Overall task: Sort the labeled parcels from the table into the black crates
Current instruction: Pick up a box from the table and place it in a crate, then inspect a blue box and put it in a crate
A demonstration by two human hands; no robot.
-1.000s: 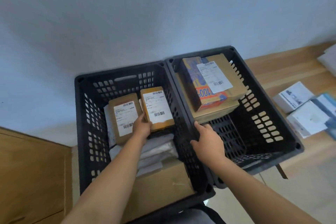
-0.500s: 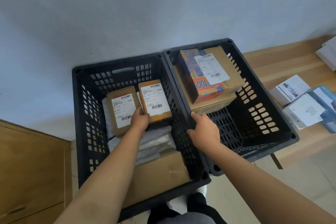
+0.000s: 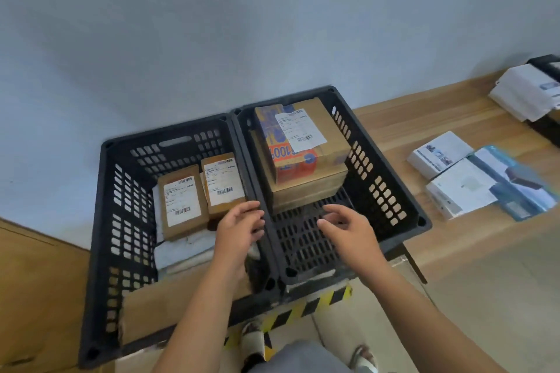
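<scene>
Two black crates stand side by side against the wall. The left crate [image 3: 100,221] holds two small brown labeled parcels [image 3: 181,201] [image 3: 224,183] lying on white mailers, with a flat cardboard piece at the front. The right crate [image 3: 391,191] holds a large labeled box [image 3: 303,142] stacked on another brown box. My left hand [image 3: 239,228] hovers over the wall between the crates, fingers loosely spread, holding nothing. My right hand [image 3: 348,228] hangs relaxed above the bare floor of the right crate, also with nothing in it.
On the wooden table [image 3: 424,118] to the right lie white parcels [image 3: 439,154] [image 3: 460,191] and a blue-white bag [image 3: 515,182]. A stack of white packets [image 3: 527,94] and another black crate sit at the far right. Yellow-black floor tape [image 3: 303,309] runs below the crates.
Both hands have let go: the left lifted off the small parcels and moved right, the right came off the crate wall. The view has pulled back and turned right.
</scene>
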